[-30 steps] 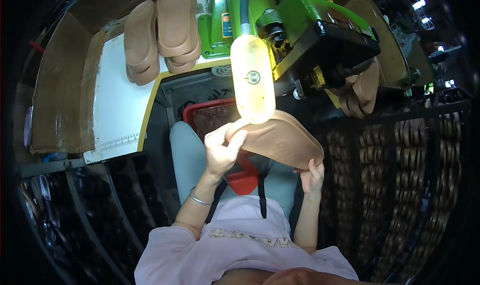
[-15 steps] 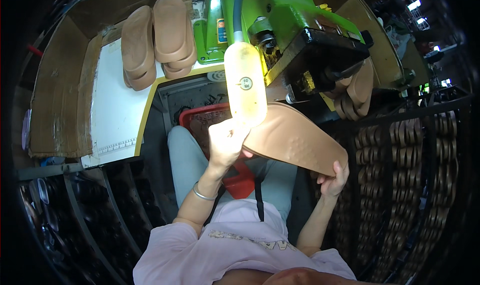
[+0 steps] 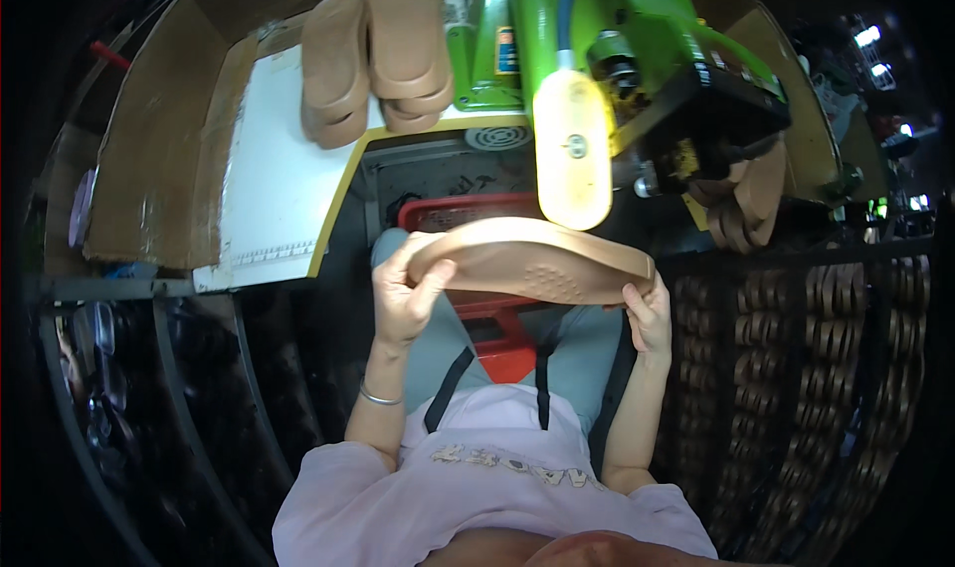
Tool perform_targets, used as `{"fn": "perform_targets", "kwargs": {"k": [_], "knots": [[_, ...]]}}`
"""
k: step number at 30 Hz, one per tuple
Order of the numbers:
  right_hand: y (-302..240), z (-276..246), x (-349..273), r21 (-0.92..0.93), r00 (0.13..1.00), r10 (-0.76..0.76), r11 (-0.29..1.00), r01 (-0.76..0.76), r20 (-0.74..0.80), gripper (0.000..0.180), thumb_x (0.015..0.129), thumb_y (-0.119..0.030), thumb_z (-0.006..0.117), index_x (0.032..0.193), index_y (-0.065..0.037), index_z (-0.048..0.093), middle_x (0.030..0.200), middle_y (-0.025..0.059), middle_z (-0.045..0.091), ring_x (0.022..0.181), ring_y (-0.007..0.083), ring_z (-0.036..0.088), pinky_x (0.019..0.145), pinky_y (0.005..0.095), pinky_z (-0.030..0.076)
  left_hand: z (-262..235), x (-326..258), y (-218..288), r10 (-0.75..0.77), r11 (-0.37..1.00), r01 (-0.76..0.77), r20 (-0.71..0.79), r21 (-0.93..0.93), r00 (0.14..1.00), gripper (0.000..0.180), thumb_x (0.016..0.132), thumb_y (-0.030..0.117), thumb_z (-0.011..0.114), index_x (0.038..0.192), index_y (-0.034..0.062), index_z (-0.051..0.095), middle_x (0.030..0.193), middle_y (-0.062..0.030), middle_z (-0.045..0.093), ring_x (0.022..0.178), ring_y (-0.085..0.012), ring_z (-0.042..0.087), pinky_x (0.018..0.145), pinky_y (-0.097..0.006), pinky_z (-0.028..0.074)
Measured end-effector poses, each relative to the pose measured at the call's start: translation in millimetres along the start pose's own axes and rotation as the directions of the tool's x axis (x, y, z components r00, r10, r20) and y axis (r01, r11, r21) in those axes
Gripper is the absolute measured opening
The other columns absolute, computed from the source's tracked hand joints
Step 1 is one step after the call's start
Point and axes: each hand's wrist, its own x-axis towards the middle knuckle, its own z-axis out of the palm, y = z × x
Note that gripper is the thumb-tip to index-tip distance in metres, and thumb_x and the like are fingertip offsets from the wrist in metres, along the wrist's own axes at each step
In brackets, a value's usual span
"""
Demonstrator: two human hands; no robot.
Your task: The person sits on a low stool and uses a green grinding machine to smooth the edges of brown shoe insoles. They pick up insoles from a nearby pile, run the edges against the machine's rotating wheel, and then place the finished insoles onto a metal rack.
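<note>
Held out over my lap, a tan shoe sole [image 3: 497, 268] lies crosswise between both hands, tilted so its bumpy face and thick far edge show. My left hand [image 3: 403, 293] pinches its left end, thumb on the face and fingers behind. At the right end, my right hand [image 3: 649, 313] grips the edge between thumb and fingers. Just beyond the sole hangs a lit, yellowish oblong lamp [image 3: 574, 154] on a grey-blue tube, in front of a green machine [image 3: 652, 20] with a dark head.
Stacked tan soles [image 3: 408, 40] rest on the white worktable [image 3: 264, 179] at the far left. More soles [image 3: 751, 204] stand beside the machine at right. Cardboard [image 3: 149, 159] walls the left side. Below the table is a red basket [image 3: 423, 209]. Racks of soles [image 3: 776, 348] fill the right.
The sole has come away from the lamp and tipped to a more level, edge-on pose. My left hand has moved to its left end. The view has shifted, so the table appears further right.
</note>
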Motion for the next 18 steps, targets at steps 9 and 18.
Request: {"fn": "perform_targets", "kwargs": {"k": [9, 18], "knots": [[62.9, -22.7, -23.0, 0.188, 0.987, 0.157, 0.97, -0.151, -0.015, 0.035, 0.088, -0.006, 0.06, 0.121, -0.002, 0.046, 0.112, 0.0117, 0.058, 0.096, 0.0218, 0.061, 0.075, 0.0359, 0.055, 22.5, -13.9, -9.6, 0.014, 0.998, -0.021, 0.125, 0.058, 0.992, 0.027, 0.07, -0.007, 0.068, 0.097, -0.003, 0.067, 0.092, -0.0103, 0.067, 0.085, -0.0191, 0.064, 0.077, -0.028, 0.05], [78.8, -37.2, -49.7, 0.235, 0.973, 0.214, 0.953, -0.189, -0.087, 0.039, 0.088, -0.007, 0.061, 0.124, -0.003, 0.045, 0.112, 0.0113, 0.058, 0.092, 0.023, 0.063, 0.071, 0.0365, 0.056, 46.7, -12.9, -8.8, -0.059, 0.998, 0.06, 0.202, -0.001, 0.978, 0.024, 0.075, -0.004, 0.067, 0.099, -0.0025, 0.067, 0.098, -0.0099, 0.066, 0.089, -0.0175, 0.063, 0.081, -0.027, 0.049]]}}
